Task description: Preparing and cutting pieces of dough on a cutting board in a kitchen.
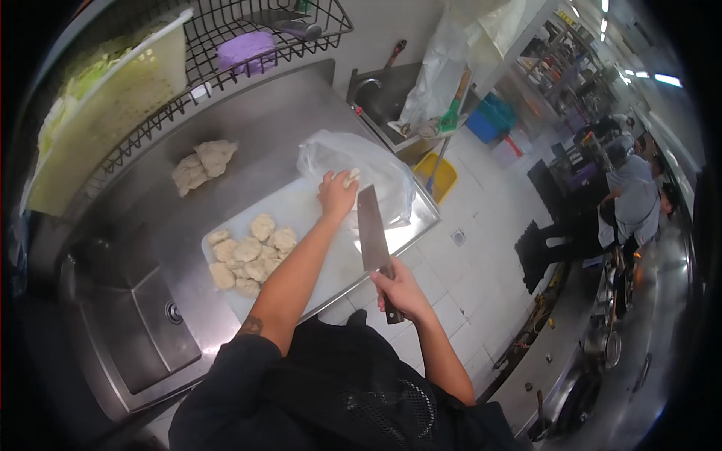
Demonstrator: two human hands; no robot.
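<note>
My left hand (pixel 337 198) reaches over the far part of a white cutting board (pixel 333 265), its fingers around a small pale piece of dough (pixel 352 177). Beside it a clear plastic bag (pixel 361 155) lies crumpled across the board's far end. My right hand (pixel 405 290) grips a cleaver (pixel 372 231) by its dark handle, blade pointing away from me, held near the counter's edge. A pile of cut dough pieces (pixel 248 251) rests on the board's left part, left of my forearm. Farther back, two larger dough lumps (pixel 204 164) sit on the steel counter (pixel 271 118).
A steel sink basin (pixel 152 321) is at left. Above the counter, a wire rack (pixel 225 73) holds a basket (pixel 113 124) of shredded cabbage and a purple cloth (pixel 247 52). Beyond the counter's right end are a second sink (pixel 383 96) and a yellow bucket (pixel 443 175). People (pixel 632 191) stand at right.
</note>
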